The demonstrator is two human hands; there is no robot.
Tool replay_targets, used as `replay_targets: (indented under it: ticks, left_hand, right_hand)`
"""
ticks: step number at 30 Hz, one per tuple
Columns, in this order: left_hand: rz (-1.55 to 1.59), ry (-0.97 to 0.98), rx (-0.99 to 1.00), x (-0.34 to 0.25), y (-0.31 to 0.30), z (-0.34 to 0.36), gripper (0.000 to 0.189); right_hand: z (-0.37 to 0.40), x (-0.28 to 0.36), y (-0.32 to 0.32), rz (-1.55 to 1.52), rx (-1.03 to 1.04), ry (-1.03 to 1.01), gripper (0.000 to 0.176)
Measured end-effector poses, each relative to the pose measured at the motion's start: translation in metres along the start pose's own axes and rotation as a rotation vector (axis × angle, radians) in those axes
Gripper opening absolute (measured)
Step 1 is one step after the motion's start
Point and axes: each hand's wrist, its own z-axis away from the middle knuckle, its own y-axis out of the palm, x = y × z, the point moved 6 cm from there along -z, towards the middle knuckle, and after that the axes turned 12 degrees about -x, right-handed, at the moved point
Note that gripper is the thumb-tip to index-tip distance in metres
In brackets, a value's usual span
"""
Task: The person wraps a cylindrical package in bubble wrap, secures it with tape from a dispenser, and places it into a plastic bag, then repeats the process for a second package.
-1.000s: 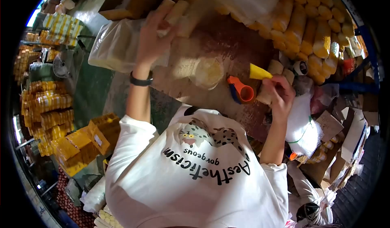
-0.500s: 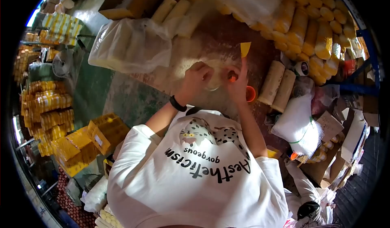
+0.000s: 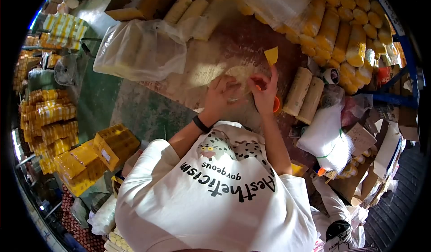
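My left hand point(image 3: 220, 94), with a black band on its wrist, reaches in over the work surface with its fingers bent inward. What they hold, if anything, cannot be made out. Pale, see-through material point(image 3: 239, 74) shows between my two hands. My right hand point(image 3: 267, 91) has its thumb and some fingers curled about a small orange thing point(image 3: 259, 87). Its index finger points away from me, and a yellow piece point(image 3: 271, 55) sits at that fingertip. Beside the right wrist is an orange, round, open-ended thing point(image 3: 276, 104), partly hidden by the wrist.
Wrapped rolls lie in a clear plastic bag point(image 3: 139, 50) ahead on the left, near a cardboard box point(image 3: 139, 5). Two tan rolls point(image 3: 304, 95) lie right of my hands. Yellow packs point(image 3: 332, 27) are piled ahead right; yellow cartons point(image 3: 96, 155) stand left. Another person point(image 3: 336, 216) is behind right.
My left hand has turned and its fingers have spread more toward the right hand. The right hand has tilted, and the yellow piece at its fingertip has turned and moved slightly nearer.
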Motion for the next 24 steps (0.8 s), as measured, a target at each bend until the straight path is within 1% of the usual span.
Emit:
replay_targets:
  ticks: [2, 3, 5, 6, 8, 9, 11, 12, 14, 15, 17, 20, 21, 23, 24]
  left_hand:
    - [0.036, -0.137, 0.011, 0.006, 0.009, 0.015, 0.022]
    - [0.053, -0.205, 0.016, 0.011, 0.014, 0.024, 0.023]
    - [0.097, -0.109, -0.010, 0.014, 0.015, 0.029, 0.020]
    - [0.118, -0.061, -0.028, 0.014, 0.013, 0.028, 0.018]
    - [0.282, -0.102, -0.021, 0.022, 0.009, 0.027, 0.016]
    - [0.361, -0.122, -0.021, 0.026, 0.005, 0.025, 0.016]
    - [0.435, -0.086, 0.018, 0.036, 0.000, 0.021, 0.015]
    - [0.471, -0.068, 0.037, 0.038, -0.004, 0.020, 0.014]
    - [0.476, -0.143, 0.101, 0.045, -0.008, 0.022, 0.013]
    - [0.481, -0.182, 0.134, 0.047, -0.009, 0.024, 0.013]
    - [0.496, -0.207, 0.096, 0.051, -0.014, 0.025, 0.011]
    - [0.482, -0.232, 0.069, 0.050, -0.014, 0.031, 0.012]
    - [0.471, -0.236, 0.066, 0.046, -0.016, 0.028, 0.013]
    - [0.367, -0.375, 0.011, 0.036, -0.021, 0.026, 0.016]
    - [0.311, -0.444, -0.017, 0.033, -0.023, 0.023, 0.017]
  right_hand:
    - [-0.012, 0.004, -0.001, -0.145, 0.150, -0.041, 0.083]
    - [-0.020, 0.003, 0.000, -0.101, 0.268, -0.076, 0.084]
    - [-0.034, 0.001, 0.004, -0.007, 0.499, -0.148, 0.086]
    - [-0.037, 0.007, 0.006, 0.034, 0.570, -0.177, 0.086]
    - [-0.041, 0.018, 0.013, 0.115, 0.715, -0.239, 0.086]
    - [-0.044, 0.017, 0.015, 0.130, 0.713, -0.220, 0.085]
    - [-0.049, 0.011, 0.021, 0.159, 0.714, -0.182, 0.084]
    - [-0.049, 0.011, 0.023, 0.135, 0.725, -0.170, 0.080]
    - [-0.048, 0.013, 0.027, 0.088, 0.745, -0.144, 0.073]
    - [-0.045, 0.017, 0.026, 0.134, 0.722, -0.154, 0.070]
    - [-0.039, 0.028, 0.023, 0.226, 0.666, -0.175, 0.066]
    - [-0.031, 0.017, 0.022, 0.138, 0.667, -0.188, 0.060]
    - [-0.029, 0.021, 0.022, 0.143, 0.652, -0.160, 0.059]
    - [-0.027, 0.032, 0.025, 0.149, 0.618, -0.106, 0.058]
    - [-0.029, 0.030, 0.025, 0.101, 0.616, -0.159, 0.060]
